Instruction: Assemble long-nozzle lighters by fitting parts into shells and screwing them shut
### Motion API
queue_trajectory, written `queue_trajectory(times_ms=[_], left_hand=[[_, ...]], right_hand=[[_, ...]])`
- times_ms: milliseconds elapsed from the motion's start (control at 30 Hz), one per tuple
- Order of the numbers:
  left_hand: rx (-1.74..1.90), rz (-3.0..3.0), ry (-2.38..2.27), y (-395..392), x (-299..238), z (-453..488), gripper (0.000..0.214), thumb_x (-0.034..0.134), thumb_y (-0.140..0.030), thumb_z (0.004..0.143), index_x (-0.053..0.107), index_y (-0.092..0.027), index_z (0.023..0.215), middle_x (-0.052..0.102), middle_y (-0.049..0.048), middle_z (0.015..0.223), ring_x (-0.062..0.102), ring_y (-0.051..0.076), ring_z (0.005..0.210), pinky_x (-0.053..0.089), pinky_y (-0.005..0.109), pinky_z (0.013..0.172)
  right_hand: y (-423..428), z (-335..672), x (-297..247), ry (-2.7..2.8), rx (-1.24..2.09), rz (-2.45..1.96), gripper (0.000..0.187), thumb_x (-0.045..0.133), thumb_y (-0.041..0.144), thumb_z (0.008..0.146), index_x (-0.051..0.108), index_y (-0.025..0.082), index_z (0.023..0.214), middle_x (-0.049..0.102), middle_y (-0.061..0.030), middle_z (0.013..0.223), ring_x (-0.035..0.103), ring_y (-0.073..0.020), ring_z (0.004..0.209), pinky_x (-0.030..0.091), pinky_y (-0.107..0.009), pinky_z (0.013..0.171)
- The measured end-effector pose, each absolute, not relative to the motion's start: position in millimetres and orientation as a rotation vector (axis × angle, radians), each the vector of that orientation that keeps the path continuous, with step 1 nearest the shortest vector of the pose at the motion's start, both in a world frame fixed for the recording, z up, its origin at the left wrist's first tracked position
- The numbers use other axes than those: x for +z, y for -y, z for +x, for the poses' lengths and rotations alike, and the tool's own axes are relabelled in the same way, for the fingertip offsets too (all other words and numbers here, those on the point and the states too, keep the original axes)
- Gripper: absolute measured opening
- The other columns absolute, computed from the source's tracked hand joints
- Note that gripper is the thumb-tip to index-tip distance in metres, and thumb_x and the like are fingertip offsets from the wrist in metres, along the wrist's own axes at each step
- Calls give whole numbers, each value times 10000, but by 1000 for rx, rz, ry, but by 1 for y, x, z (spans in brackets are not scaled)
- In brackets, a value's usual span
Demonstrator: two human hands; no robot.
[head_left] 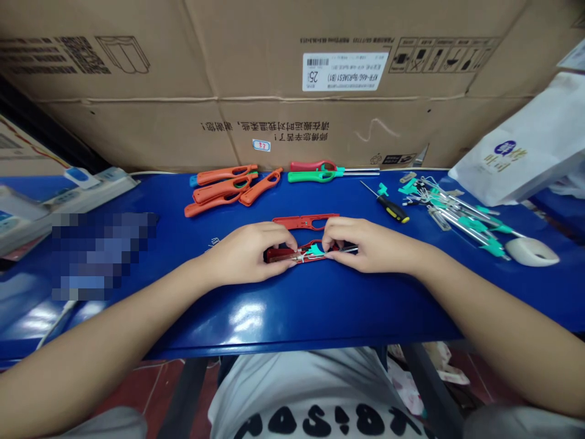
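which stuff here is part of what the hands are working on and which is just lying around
In hand: red lighter shell, held by left hand and right hand; teal part on it; probably the spare red half just behind.
Lying about: orange shells, green lighter, screwdriver, teal-tipped tubes, white bag, power strip.

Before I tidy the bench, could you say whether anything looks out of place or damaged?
Only the red casing between the left hand and right hand lies open, teal part exposed; a matching half lies just behind.
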State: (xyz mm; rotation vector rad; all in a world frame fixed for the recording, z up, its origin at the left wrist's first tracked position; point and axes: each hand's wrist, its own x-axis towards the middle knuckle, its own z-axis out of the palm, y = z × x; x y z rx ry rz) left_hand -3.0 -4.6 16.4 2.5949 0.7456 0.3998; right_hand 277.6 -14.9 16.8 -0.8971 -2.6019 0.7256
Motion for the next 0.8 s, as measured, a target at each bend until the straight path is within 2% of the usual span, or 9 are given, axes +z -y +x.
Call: queue_trajectory(times_ms=[200,433,800], left_hand=[[367,2681,-652,4,15,-5,267,591,-249,971,675,-232,1225,709,39,1168,659,205,1055,495,317,932],[362,2709,-617,2,13,-5,261,571,-262,997,703,-245,1222,712,41,1188,658,208,1086,501,318,961],[378,2674,-609,3,12,-5,252,572,-256,1001,717,-256,1207,716,43,1179,661,199,1079,498,318,966]], right_hand=[[15,279,17,2611,730,-865,40,614,175,934,650,190,943,625,-42,1001,588,-153,862,459,-273,771],[14,277,16,2582,693,-950,32,618,174,933,645,189,939,650,-45,1004,599,-156,855,453,-265,726],[15,279,19,2599,700,-951,120,607,140,915,699,182,979,698,-54,987,640,-165,842,492,-276,732]])
